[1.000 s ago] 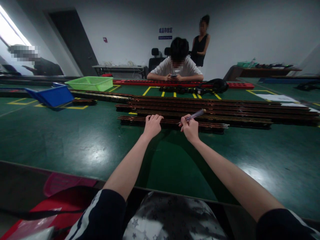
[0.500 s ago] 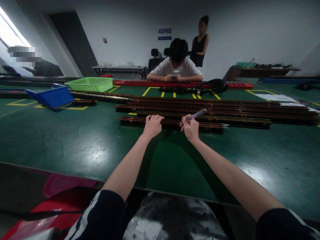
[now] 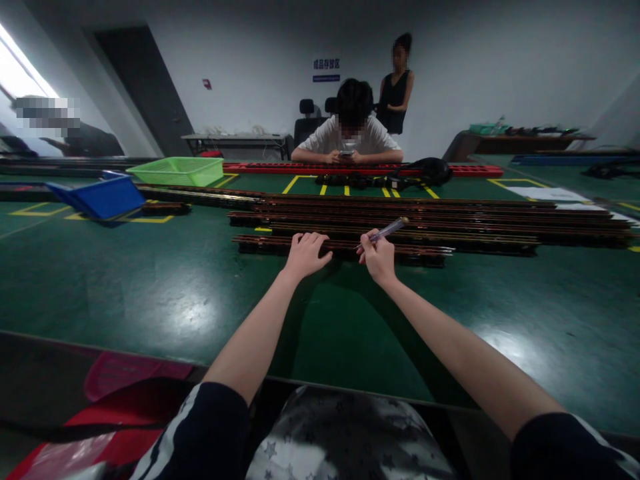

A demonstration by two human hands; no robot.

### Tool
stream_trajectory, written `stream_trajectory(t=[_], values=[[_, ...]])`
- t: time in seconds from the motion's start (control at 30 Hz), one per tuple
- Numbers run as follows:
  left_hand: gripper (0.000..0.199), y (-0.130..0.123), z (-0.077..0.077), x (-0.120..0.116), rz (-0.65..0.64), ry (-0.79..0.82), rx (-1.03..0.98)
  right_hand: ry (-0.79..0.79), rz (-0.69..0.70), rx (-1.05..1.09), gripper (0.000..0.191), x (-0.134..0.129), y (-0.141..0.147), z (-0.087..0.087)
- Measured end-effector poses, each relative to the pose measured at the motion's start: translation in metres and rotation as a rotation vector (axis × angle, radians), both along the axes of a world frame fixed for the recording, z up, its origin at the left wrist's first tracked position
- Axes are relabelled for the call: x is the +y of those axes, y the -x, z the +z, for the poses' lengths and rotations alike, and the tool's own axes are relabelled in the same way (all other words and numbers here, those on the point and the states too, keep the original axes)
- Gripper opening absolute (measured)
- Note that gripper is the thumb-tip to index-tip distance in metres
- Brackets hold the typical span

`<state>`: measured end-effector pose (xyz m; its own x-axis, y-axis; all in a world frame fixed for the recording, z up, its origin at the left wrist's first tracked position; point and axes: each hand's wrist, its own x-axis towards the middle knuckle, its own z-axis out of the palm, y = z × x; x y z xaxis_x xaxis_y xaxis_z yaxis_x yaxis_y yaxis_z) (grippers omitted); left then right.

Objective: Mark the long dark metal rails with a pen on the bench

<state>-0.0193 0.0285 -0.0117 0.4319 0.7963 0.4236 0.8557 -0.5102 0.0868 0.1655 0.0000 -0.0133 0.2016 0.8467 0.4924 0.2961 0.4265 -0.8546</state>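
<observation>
Several long dark strips with coppery edges (image 3: 480, 223) lie side by side across the green table (image 3: 150, 280). My left hand (image 3: 307, 255) rests on the nearest, shorter strip (image 3: 260, 244), its fingers over the strip and its thumb apart. Over the same strip, farther right, my right hand (image 3: 377, 257) is closed around a screwdriver-like tool (image 3: 391, 229) with a clear handle. The handle points up and to the right, and the thin tip points down-left toward the strip. What the tip touches is too small to tell.
At the left stand a blue tray (image 3: 107, 198) and a green basket (image 3: 180, 171). Beyond the strips lie black cables (image 3: 430, 172) and a red rail (image 3: 470, 170). A person (image 3: 353, 133) leans on the far side. Papers (image 3: 547, 193) lie at the right.
My left thumb has spread away from the fingers. My right hand still holds the tool in nearly the same place. The whole view has shifted slightly.
</observation>
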Motion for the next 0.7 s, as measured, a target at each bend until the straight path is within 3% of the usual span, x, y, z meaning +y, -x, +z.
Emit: stream_trajectory(t=[0.7], values=[[0.035, -0.0015, -0.0029, 0.0019, 0.047, -0.044, -0.016, -0.025, 0.035, -0.007, 0.045, 0.0, -0.0002, -0.0008]])
